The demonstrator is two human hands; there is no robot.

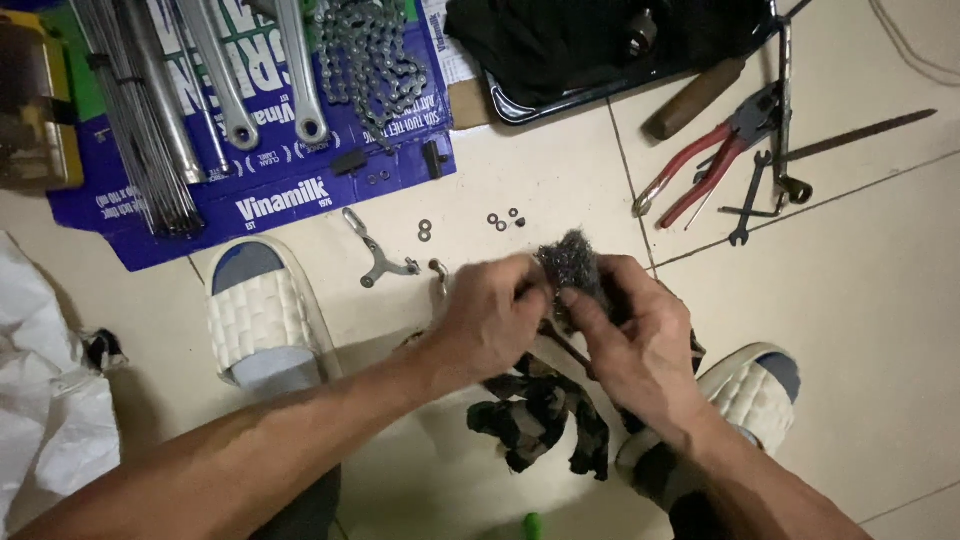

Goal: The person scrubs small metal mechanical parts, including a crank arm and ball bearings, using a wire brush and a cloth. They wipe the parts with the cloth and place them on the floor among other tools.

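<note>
Between our two hands, over the pale tiled floor (880, 330), sits a grey wad of steel wool (568, 262); the right hand (630, 335) pinches it with thumb and fingers closed around it, and the left hand (492, 315) is clenched on a thin dark metal part (562, 342), which shows only as a slim rod below the wool, its shape otherwise hidden. Step in hand, as we judge it: scrubbing that part clean with the wool. The next move would call for a firm hold by the left hand and short strokes along the rod, turning it to reach the unseen side. Directly below hangs a dark patterned rag (545, 420). On either side stand two white slippers (262, 312). Just beyond the hands lie a small bent metal arm (378, 250), a hook (439, 270) and several washers (503, 219), apart from one another. Further off, on a blue flattened carton (270, 195): two crank arms (300, 70), a bundle of spokes (140, 110), a bicycle chain (375, 60). To the right: red-handled pliers (700, 165), a small spanner (748, 200), a long file (860, 135), a wooden handle (695, 98). A dark tray (560, 100) holds black cloth.
</note>
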